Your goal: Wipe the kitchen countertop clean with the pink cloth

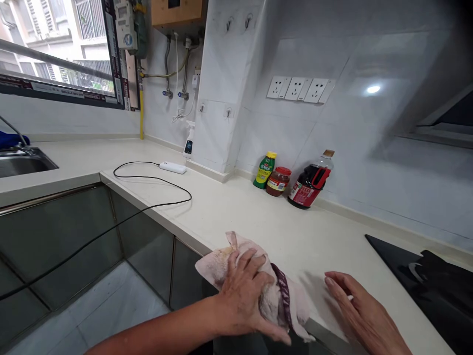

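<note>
Left fingers (247, 257) spread atop pink cloth (271, 300) at counter edge (173, 228).

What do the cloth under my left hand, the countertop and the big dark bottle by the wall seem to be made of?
Cloth: soft woven fabric, possibly cotton, judging by its fuzzy, crumpled folds.
Countertop: smooth and pale, perhaps engineered stone, though laminate could look similar.
Bottle: probably glossy plastic, given its see-through top; glass isn't ruled out.
</note>
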`<state>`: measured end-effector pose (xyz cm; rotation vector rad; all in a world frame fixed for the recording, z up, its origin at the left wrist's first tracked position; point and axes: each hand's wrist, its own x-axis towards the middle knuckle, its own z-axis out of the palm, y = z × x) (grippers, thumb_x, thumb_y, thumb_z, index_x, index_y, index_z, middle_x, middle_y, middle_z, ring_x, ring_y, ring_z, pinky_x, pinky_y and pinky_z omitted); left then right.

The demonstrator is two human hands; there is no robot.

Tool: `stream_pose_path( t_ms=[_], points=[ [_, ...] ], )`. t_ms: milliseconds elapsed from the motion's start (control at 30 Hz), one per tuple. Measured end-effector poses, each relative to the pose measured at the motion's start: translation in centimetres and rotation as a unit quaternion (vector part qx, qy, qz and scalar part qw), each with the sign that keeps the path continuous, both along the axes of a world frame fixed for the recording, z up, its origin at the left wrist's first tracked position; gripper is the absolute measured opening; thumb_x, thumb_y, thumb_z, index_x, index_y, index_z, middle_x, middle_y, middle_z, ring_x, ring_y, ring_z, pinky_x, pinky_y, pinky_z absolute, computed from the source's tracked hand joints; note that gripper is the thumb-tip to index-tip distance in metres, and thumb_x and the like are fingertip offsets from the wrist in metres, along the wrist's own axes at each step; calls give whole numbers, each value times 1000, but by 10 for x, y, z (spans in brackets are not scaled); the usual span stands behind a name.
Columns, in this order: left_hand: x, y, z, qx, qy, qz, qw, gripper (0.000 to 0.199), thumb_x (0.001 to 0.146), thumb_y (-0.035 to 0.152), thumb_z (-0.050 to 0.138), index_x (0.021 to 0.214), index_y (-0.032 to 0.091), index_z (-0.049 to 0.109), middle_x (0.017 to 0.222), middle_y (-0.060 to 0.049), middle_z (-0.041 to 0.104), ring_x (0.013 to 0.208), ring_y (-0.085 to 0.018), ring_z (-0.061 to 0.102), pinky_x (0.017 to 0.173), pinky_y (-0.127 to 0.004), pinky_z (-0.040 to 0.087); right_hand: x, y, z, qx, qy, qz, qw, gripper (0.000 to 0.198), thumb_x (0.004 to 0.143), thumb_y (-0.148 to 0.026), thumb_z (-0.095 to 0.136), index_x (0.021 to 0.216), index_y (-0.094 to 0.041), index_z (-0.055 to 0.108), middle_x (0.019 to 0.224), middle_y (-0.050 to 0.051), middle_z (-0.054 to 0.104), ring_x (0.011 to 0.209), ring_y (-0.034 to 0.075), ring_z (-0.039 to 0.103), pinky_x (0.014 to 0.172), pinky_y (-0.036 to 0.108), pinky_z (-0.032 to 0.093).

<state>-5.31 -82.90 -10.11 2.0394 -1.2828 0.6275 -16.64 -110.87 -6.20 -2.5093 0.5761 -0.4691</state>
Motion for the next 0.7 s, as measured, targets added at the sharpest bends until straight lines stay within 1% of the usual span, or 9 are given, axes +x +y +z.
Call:
stream_pose_path(
  t_ms=[67,167,267,333,433,500,567,667,700],
  points=[
    [-11,-18,-1,-16,9,6,1000,90,60,93,63,116,23,64,141,-13,58,136,-41,44,116,-68,22,-8,-17,-16,-68,2,-15,998,56,89,-71,39,111,-27,66,119,10,67,111,32,60,92,46,46],
    [-28,-51,-4,-24,-26,-2,999,89,64,93,60,116,20,63,137,-14,59,133,-40,45,113,-68,25,-14,-23,-35,-133,-7,-22,991,57,90,-68,35,107,-27,69,119,12,66,113,36,57,95,54,44],
    [-40,-78,-4,4,-82,-15,997,89,64,87,66,120,18,61,133,-16,58,128,-41,46,106,-67,33,-15,-18,-41,-148,-1,-29,989,57,90,-69,34,111,-29,69,120,11,65,111,36,56,96,58,43],
    [-41,-86,-1,31,-107,-12,994,93,64,79,75,130,17,56,131,-15,58,122,-38,49,101,-61,40,-14,-19,-42,-147,-2,-30,989,56,91,-68,33,112,-30,69,119,10,65,110,35,57,95,57,44],
    [-34,-82,3,69,-147,-17,987,101,67,71,79,144,14,46,134,-16,55,121,-34,50,100,-52,42,-14,-30,-45,-146,-1,-23,989,57,91,-68,34,113,-31,70,118,10,66,110,34,59,92,54,46],
    [-25,-72,2,87,-179,-31,979,97,74,67,76,145,10,45,138,-19,52,125,-34,48,103,-49,40,-13,-39,-46,-146,10,-12,989,58,89,-70,36,113,-30,71,117,11,67,109,35,60,90,53,47],
    [-14,-60,-4,86,-203,-42,974,81,82,59,71,143,10,47,139,-20,51,124,-34,48,104,-49,39,-13,-44,-47,-143,25,1,989,58,88,-72,40,113,-31,72,117,11,67,109,35,61,90,52,47],
    [7,-35,-15,53,-221,-30,973,49,92,38,63,137,21,54,139,-15,54,126,-32,47,108,-52,35,-17,-41,-47,-147,25,-3,989,56,91,-70,40,117,-31,71,121,11,67,113,34,61,91,51,47],
    [15,-25,-17,39,-223,-23,974,43,93,32,62,135,24,55,139,-13,55,128,-31,45,110,-53,32,-18,-39,-47,-153,18,0,988,55,92,-68,39,118,-31,70,122,11,66,113,34,61,91,51,48]
  ],
)
